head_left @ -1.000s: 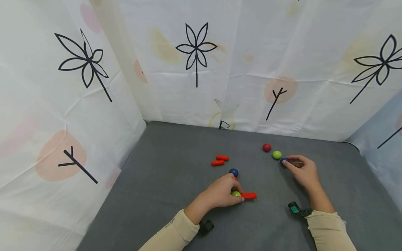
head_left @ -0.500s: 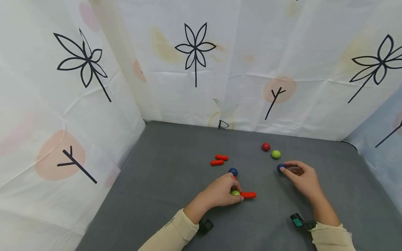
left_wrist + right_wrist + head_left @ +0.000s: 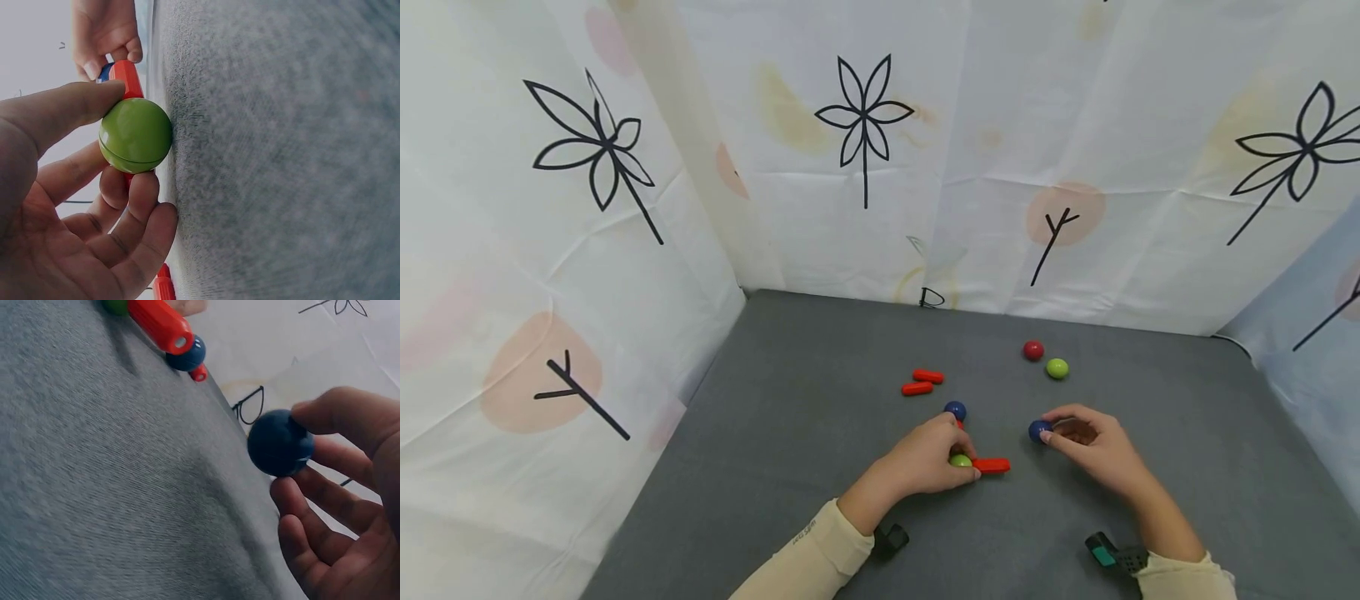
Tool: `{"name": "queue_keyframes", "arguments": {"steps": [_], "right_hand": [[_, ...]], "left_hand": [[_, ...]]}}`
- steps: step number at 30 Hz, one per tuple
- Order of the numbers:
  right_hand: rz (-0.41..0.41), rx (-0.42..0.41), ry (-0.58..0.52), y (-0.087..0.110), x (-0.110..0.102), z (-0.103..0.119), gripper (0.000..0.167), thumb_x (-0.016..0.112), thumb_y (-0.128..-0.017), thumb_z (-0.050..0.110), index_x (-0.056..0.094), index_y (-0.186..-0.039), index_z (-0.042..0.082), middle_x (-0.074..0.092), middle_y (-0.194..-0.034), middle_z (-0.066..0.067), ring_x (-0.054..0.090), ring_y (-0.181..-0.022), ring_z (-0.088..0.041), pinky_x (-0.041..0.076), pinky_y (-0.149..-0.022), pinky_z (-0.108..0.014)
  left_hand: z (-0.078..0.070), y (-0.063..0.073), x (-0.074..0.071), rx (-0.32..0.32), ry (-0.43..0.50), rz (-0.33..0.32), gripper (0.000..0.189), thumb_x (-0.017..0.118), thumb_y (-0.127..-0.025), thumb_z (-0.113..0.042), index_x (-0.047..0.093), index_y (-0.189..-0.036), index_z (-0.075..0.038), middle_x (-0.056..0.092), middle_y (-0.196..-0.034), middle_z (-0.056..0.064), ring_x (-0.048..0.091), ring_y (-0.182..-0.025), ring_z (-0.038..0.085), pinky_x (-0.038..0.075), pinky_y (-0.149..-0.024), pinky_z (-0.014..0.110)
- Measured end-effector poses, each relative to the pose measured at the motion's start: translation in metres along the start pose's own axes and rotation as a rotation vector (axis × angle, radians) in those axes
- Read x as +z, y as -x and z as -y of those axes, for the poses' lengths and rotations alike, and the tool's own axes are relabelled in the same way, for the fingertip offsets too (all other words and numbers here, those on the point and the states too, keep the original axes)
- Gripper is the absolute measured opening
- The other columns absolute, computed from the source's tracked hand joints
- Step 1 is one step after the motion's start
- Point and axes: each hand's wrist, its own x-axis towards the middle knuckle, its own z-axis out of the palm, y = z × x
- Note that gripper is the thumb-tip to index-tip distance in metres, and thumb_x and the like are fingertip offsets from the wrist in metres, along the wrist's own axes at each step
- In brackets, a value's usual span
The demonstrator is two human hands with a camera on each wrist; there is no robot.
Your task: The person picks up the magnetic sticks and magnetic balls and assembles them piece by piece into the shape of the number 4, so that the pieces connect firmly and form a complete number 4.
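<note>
My left hand (image 3: pixel 931 457) pinches a glossy green ball (image 3: pixel 135 135) between thumb and fingers, low over the grey table. A red rod (image 3: pixel 993 466) sticks out from this ball to the right. A second red rod, mostly hidden by the fingers, runs back from it to a blue ball (image 3: pixel 955 410). To the right, my right hand (image 3: pixel 1097 448) holds another blue ball (image 3: pixel 280 444) by thumb and fingertips, raised off the table. In the head view that ball is a short gap away from the rod's free end, which shows a pale round tip in the right wrist view.
Two loose red rods (image 3: pixel 917 388) lie side by side behind the left hand. Farther back on the right are a red ball (image 3: pixel 1033 350) and a loose green ball (image 3: pixel 1057 368). Patterned white cloth (image 3: pixel 865 242) walls in the grey table (image 3: pixel 820 358) at the back and sides.
My right hand has carried the blue ball leftward and toward me, away from the red and green balls. The left hand stays in place on its green ball.
</note>
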Motion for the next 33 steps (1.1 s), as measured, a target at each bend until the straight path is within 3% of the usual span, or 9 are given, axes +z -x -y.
{"name": "queue_keyframes", "arguments": {"steps": [12, 33], "right_hand": [[0.180, -0.120, -0.092, 0.001, 0.012, 0.002, 0.019, 0.076, -0.097, 0.006, 0.073, -0.116, 0.005, 0.074, -0.101, -0.009, 0.069, -0.083, -0.010, 0.058, -0.069, -0.026], [0.241, -0.200, -0.152, -0.001, 0.020, -0.002, 0.017, 0.075, -0.096, 0.000, 0.072, -0.113, 0.003, 0.072, -0.099, -0.012, 0.068, -0.080, -0.013, 0.058, -0.070, -0.028]], "left_hand": [[-0.001, 0.000, 0.000, 0.001, -0.019, -0.008, 0.011, 0.084, -0.094, -0.029, 0.083, -0.098, -0.019, 0.055, -0.093, -0.007, 0.045, -0.075, 0.002, 0.043, -0.066, 0.018], [0.002, -0.004, 0.002, -0.004, -0.016, 0.003, 0.012, 0.083, -0.094, -0.028, 0.083, -0.100, -0.018, 0.056, -0.091, -0.008, 0.048, -0.075, 0.003, 0.044, -0.064, 0.018]]}}
